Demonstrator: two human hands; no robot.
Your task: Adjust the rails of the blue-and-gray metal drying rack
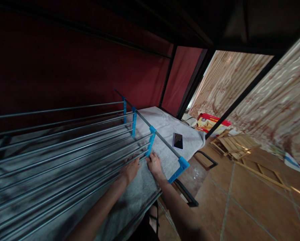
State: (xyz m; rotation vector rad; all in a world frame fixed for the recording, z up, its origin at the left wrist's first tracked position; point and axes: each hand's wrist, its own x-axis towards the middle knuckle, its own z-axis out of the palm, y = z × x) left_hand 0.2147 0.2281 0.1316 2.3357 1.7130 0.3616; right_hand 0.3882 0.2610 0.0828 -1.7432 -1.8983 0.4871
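Note:
A rack of long grey metal rods (72,159) with blue plastic brackets (152,140) stretches over a bed-like surface with a grey cloth (155,117). My left hand (131,170) is at the right ends of the lower rods, its fingertips partly behind them. Close by on the right, my right hand (154,163) has its curled fingers at the lower end of a blue bracket. A grey bar joins the brackets and ends in a blue corner piece (181,166) to the right of my right hand. What exactly the fingers grip is too small to tell.
A dark phone (178,141) lies on the cloth to the right. Black metal posts (168,75) frame the surface. On the tiled floor are a red box (212,123) and a folded wooden item (237,145). Black handle-like bars (186,192) jut out beside the right forearm.

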